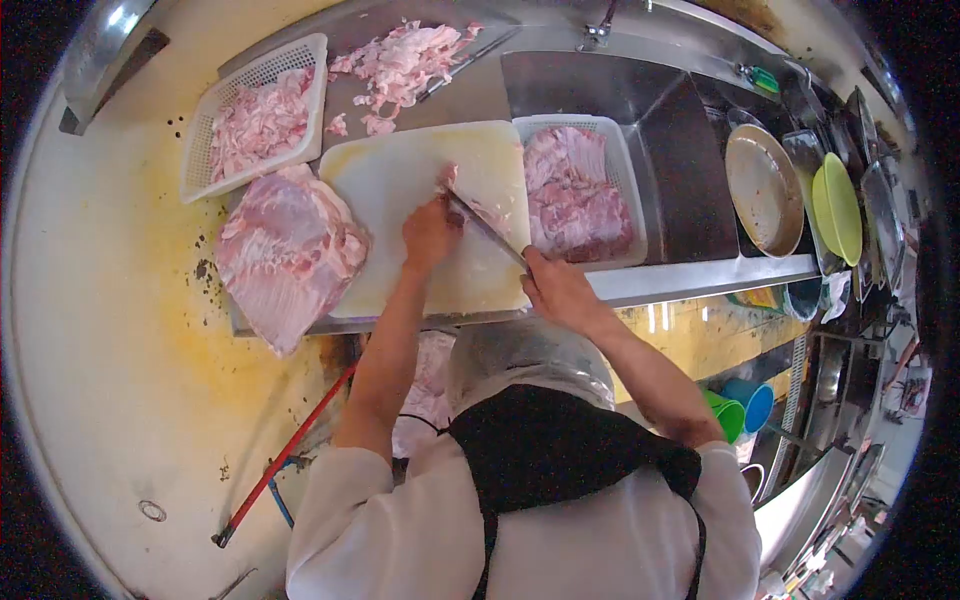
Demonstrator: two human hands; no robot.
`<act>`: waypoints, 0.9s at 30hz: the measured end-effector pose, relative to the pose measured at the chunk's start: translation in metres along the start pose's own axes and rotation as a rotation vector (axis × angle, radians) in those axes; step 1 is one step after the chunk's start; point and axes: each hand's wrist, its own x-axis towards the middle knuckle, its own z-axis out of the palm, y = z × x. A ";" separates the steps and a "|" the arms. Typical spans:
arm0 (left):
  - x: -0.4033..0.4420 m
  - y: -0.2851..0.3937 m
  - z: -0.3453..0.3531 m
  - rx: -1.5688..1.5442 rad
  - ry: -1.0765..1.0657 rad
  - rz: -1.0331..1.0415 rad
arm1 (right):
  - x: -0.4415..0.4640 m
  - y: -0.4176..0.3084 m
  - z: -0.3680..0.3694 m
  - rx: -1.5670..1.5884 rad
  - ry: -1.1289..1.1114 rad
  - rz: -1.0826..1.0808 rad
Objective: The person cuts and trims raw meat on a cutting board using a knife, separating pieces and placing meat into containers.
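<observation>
My right hand (pixel 555 288) is closed round the handle of a knife (pixel 488 230), whose blade slants up and left over the white cutting board (pixel 380 200). At the blade's tip, my left hand (pixel 432 235) is closed on the board beside a small piece of meat (pixel 449 175); what its fingers hold is hidden. More thin scraps lie under and beside the blade. A large slab of meat (pixel 290 245) rests against the board's left edge. Right of the board, large pieces of meat (pixel 575 190) fill a white basket (pixel 640 225).
A white basket (pixel 318 100) of meat strips stands at the upper left. Trimmings (pixel 410 60) are heaped behind the board, beside a long metal tool (pixel 470 62). To the right are a sink (pixel 670 150), a round pan (pixel 764 190) and a yellow-green bowl (pixel 836 210).
</observation>
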 end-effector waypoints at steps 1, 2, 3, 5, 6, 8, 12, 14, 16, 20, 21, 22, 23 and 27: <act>0.001 0.000 -0.001 -0.017 0.014 0.029 | 0.006 -0.005 -0.005 -0.021 -0.015 -0.006; 0.002 0.000 -0.001 -0.013 -0.005 0.012 | 0.013 -0.009 -0.007 -0.042 -0.030 -0.011; 0.004 0.001 0.000 -0.009 -0.025 -0.006 | 0.027 -0.008 -0.001 -0.038 0.001 -0.035; 0.005 -0.001 -0.001 -0.005 -0.081 -0.032 | 0.066 -0.008 0.017 -0.026 0.061 -0.080; 0.004 -0.002 -0.001 -0.005 -0.123 -0.036 | 0.088 -0.018 0.016 0.000 0.018 -0.039; 0.007 -0.002 -0.004 -0.033 -0.141 -0.017 | 0.108 -0.029 0.017 0.016 0.007 -0.018; -0.011 -0.051 0.001 0.026 -0.008 0.118 | 0.054 -0.021 0.014 -0.038 -0.133 0.039; -0.019 -0.091 -0.011 0.018 0.095 0.195 | -0.013 0.013 0.019 0.040 -0.075 0.059; -0.012 -0.081 -0.039 -0.177 -0.063 0.033 | -0.075 0.005 -0.013 0.002 -0.210 0.249; 0.025 -0.007 -0.113 -0.786 0.273 0.048 | -0.113 0.030 -0.005 0.015 -0.303 0.347; 0.043 -0.008 -0.118 -0.764 0.276 0.077 | -0.119 0.039 0.005 0.052 -0.146 0.219; 0.069 -0.013 -0.114 -0.711 0.259 0.115 | -0.123 0.063 0.024 0.099 -0.033 0.091; 0.094 -0.021 -0.100 -0.613 0.218 0.165 | -0.123 0.053 0.010 0.152 -0.044 0.108; 0.071 0.001 -0.026 -0.277 -0.162 0.480 | -0.135 0.054 0.024 0.242 0.157 0.206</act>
